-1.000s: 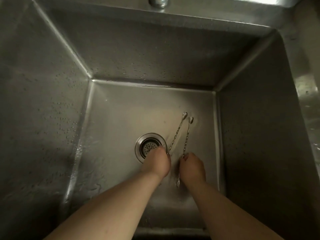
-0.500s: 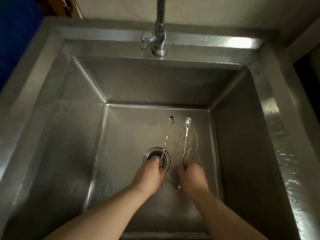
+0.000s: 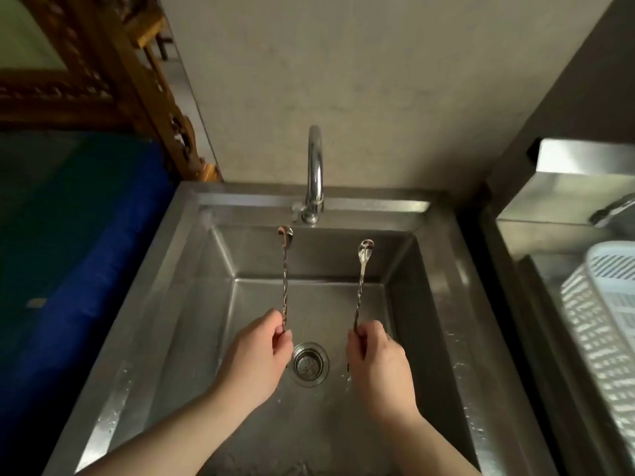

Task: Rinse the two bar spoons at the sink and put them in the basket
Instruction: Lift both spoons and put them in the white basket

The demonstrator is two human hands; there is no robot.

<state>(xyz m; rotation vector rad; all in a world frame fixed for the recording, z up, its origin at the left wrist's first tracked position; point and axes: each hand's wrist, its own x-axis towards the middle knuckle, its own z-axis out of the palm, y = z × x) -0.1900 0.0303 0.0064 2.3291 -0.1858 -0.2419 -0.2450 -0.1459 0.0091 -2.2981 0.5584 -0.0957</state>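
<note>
I hold two long twisted-stem bar spoons upright over the steel sink (image 3: 443,269). My left hand (image 3: 256,359) pinches the lower end of the left spoon (image 3: 285,276), whose bowl points up just left of the tap base. My right hand (image 3: 376,362) grips the lower end of the right spoon (image 3: 360,280), whose bowl also points up. The two spoons stand apart, one on either side of the tap (image 3: 314,173). No water runs from the spout. A white slotted plastic basket (image 3: 598,317) sits at the right edge of the view, past the sink's rim.
The drain strainer (image 3: 309,364) lies between my hands on the wet sink floor. A blue surface (image 3: 86,235) borders the sink on the left, with carved wooden furniture (image 3: 113,63) behind it. A steel box (image 3: 580,180) stands above the basket.
Both hands lifted the spoons off the sink floor and raised them upright, moving apart. My head tilted up, bringing the tap, the wall and the basket into view.
</note>
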